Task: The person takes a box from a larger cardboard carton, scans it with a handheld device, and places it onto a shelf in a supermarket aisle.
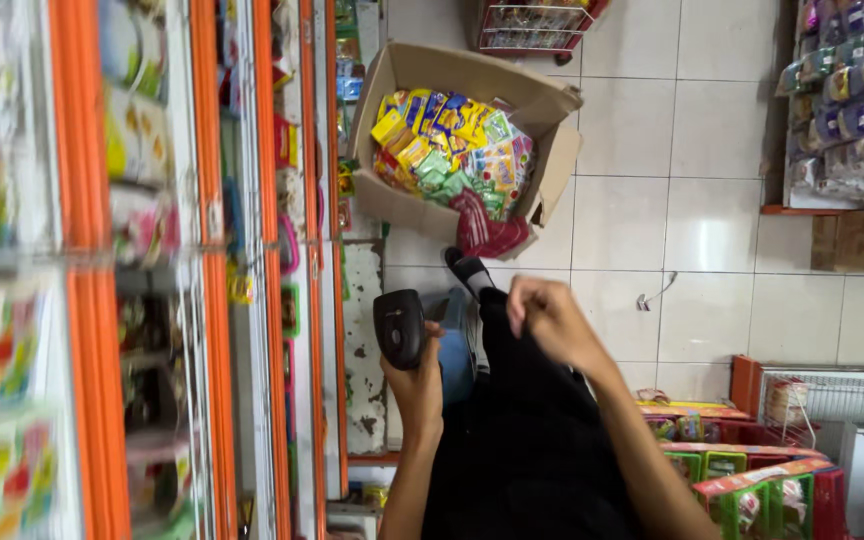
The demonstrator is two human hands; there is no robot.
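Note:
My left hand [414, 385] grips a black handheld scanner [398, 327], held upright just right of the shelf edge. My right hand [549, 315] hovers a little to the right, fingers curled together with nothing visibly in them. Below both hands are my dark trousers and one black shoe with a white sock [467, 268]. Beyond the shoe, an open cardboard box [552, 165] stands on the tiled floor, filled with several bright yellow, green and blue snack packets [452, 145] and a red plastic bag at its near side.
Orange-framed shelves [207, 270] with packaged goods fill the left. More stocked shelves [852, 100] stand at the upper right, with cardboard cartons below. A red wire basket [822, 400] and boxed goods sit lower right. A red basket [532, 25] is at the top.

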